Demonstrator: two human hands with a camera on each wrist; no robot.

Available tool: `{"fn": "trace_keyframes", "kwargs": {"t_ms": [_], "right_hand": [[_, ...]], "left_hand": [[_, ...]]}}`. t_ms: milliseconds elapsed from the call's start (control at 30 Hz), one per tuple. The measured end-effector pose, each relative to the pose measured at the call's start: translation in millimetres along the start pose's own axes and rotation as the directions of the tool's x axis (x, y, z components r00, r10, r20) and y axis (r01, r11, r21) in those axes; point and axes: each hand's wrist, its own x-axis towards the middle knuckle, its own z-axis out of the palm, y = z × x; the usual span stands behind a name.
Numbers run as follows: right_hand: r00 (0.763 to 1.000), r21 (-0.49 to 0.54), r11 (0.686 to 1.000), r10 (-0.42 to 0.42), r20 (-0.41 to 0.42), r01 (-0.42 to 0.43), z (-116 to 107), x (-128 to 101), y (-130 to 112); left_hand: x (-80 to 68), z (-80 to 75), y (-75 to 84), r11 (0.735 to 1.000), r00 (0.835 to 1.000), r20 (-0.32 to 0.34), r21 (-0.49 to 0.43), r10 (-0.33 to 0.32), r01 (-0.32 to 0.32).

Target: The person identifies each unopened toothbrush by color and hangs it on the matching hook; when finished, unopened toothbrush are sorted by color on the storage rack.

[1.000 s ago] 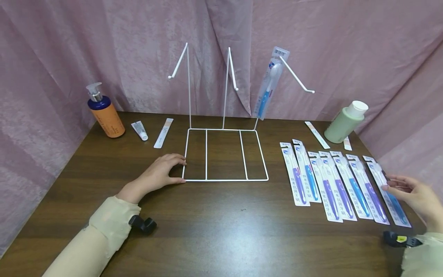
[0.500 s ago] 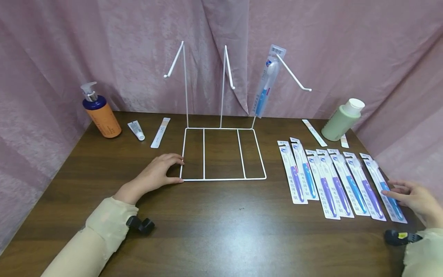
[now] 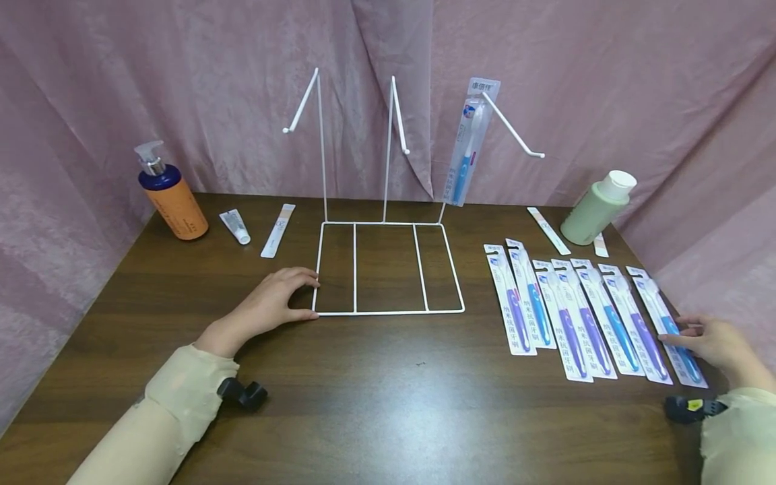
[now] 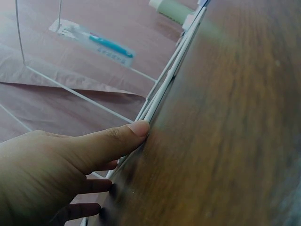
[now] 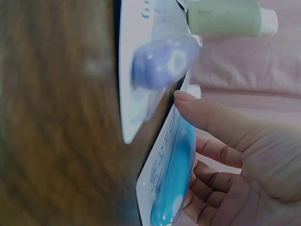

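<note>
Head view: right grip [image 3: 718, 347] drawn in around a blue toothbrush pack [image 3: 669, 325], thumb at one edge, bent fingers at the other, the pack on the desk [image 3: 388, 417] at the row's right end! Left grip [image 3: 267, 306] sits half open, thumb and fingertips touching the white rack [image 3: 388, 312], a hanging pack [image 3: 469, 148] on its right hook [image 3: 509, 125]

We find the right hand [image 3: 721, 347] shifted left over the outermost toothbrush pack [image 3: 682, 357]; its thumb [image 5: 207, 113] has slid from mid-card to the left edge. We also notice that the hanging pack [image 3: 472, 141] has turned a little on its hook [image 3: 514, 129], and our head view has moved, setting the bench [image 3: 394, 411] slightly farther left.
</note>
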Motion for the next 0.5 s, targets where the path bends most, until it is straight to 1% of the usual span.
{"fn": "trace_keyframes", "kwargs": {"t_ms": [100, 200, 267, 400, 500], "right_hand": [[1.000, -0.012, 1.000, -0.015, -0.002, 0.015, 0.3, 0.5, 1.5], [1.000, 0.007, 1.000, -0.026, -0.009, 0.026, 1.8, 0.6, 3.5], [1.000, 0.030, 0.999, -0.018, -0.016, 0.019, 3.9, 0.5, 5.0], [0.999, 0.106, 0.994, 0.042, -0.017, -0.040, 9.2, 2.2, 9.8], [0.997, 0.145, 0.987, 0.066, -0.025, -0.062, 11.4, 2.5, 11.4]], "left_hand": [[-0.2, 0.3, 0.5, 1.000, 1.000, 0.002, 0.001, -0.004, 0.004], [0.1, -0.7, 0.9, 1.000, 1.000, 0.001, 0.001, -0.002, 0.002], [0.4, -0.7, 0.9, 1.000, 1.000, 0.001, 0.003, 0.001, -0.001], [0.6, -0.5, 0.7, 1.000, 1.000, -0.001, 0.007, 0.005, -0.005], [0.2, -0.6, 0.9, 1.000, 1.000, -0.001, 0.005, 0.004, -0.004]]}}
